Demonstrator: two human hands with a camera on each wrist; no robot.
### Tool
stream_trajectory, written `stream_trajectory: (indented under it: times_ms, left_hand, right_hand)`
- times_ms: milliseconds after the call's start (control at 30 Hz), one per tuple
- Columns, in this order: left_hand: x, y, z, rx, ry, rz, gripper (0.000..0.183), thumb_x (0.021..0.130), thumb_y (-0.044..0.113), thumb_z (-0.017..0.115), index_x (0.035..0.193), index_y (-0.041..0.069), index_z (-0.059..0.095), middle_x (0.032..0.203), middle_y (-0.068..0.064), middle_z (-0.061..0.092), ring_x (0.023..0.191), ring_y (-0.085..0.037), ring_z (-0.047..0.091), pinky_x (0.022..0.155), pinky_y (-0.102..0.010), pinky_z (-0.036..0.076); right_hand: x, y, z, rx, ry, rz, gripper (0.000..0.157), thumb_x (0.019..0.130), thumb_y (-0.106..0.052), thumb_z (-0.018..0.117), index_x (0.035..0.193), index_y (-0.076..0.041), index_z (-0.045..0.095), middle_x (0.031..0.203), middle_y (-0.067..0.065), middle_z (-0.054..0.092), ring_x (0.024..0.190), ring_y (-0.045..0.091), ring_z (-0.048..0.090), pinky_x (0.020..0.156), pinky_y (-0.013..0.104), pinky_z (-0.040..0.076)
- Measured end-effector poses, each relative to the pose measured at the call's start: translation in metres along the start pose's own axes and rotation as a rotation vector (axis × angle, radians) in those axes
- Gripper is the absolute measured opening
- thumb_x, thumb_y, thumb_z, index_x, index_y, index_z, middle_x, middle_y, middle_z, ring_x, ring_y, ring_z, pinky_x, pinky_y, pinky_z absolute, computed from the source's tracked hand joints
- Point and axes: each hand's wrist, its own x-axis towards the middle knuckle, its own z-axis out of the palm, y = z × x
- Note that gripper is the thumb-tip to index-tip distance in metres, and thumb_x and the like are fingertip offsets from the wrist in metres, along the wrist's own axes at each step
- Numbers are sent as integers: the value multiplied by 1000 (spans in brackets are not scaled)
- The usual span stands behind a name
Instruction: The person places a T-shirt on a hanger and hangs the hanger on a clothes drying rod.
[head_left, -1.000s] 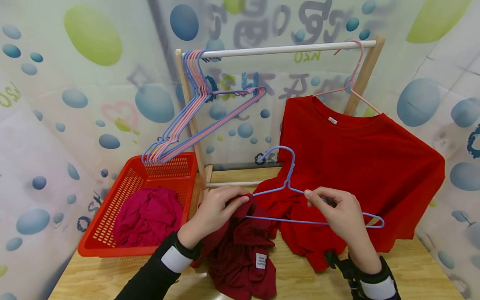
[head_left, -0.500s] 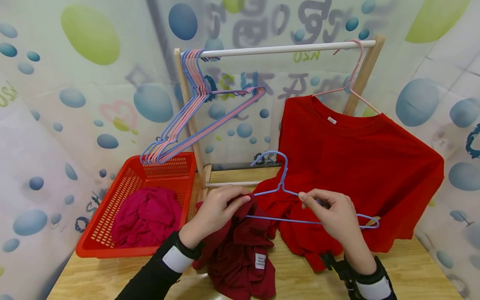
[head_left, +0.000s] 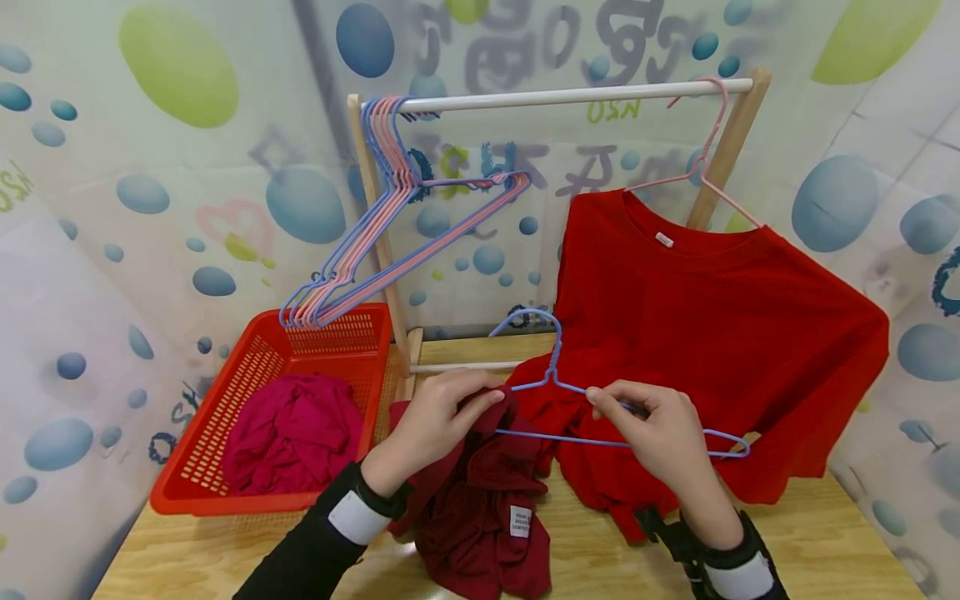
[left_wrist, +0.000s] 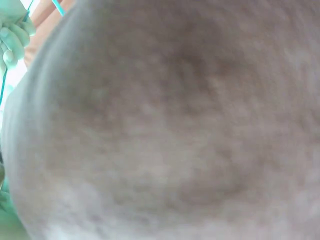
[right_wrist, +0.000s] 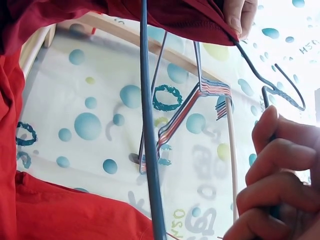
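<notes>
My right hand (head_left: 660, 429) grips a blue wire hanger (head_left: 553, 367) by its right shoulder, fingers curled round the wire in the right wrist view. My left hand (head_left: 438, 421) pinches the edge of a dark red garment (head_left: 480, 525) at the hanger's left shoulder. The hanger's left end is hidden inside the cloth, while its hook points up and left. The rest of the garment hangs bunched down to the table, a white label (head_left: 520, 522) showing on it. Cloth close to the lens fills most of the left wrist view.
A red top (head_left: 712, 317) hangs from a pink hanger (head_left: 705, 167) at the right of the rack rail (head_left: 555, 100). Several blue and pink hangers (head_left: 397, 183) hang at its left. An orange-red basket (head_left: 270, 333) holds a crumpled magenta garment (head_left: 296, 433).
My right hand has moved left with the blue hanger, sliding it further into the dark red garment. The hook has shifted left and slightly down. My left hand has hardly moved.
</notes>
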Motion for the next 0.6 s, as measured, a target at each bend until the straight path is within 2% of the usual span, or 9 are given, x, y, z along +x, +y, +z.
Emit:
stream_trajectory:
  times_ms: [167, 400, 600]
  left_hand:
    - [1, 0, 1, 7, 4, -3, 16, 95, 20, 60, 98, 10, 72, 90, 6, 66, 82, -3, 58, 71, -22, 47]
    - [2, 2, 3, 11, 5, -11, 17, 95, 21, 60, 99, 9, 72, 92, 6, 67, 84, -4, 58, 73, -22, 48]
    - [4, 5, 4, 16, 15, 11, 16, 95, 19, 60, 98, 10, 72, 91, 6, 67, 86, -3, 59, 74, -21, 47]
  right_hand:
    - [-1, 0, 3, -19, 2, -4, 27, 90, -35, 67, 66, -24, 65, 48, -11, 40, 44, 10, 29, 41, 27, 25]
    - [-2, -2, 7, -29, 1, -3, 27, 89, -37, 66, 65, -26, 64, 48, -12, 39, 44, 10, 30, 41, 27, 25]
    - [-3, -2, 10, -38, 1, 2, 25, 89, -38, 67, 66, -27, 64, 49, -12, 39, 44, 10, 31, 42, 27, 25]
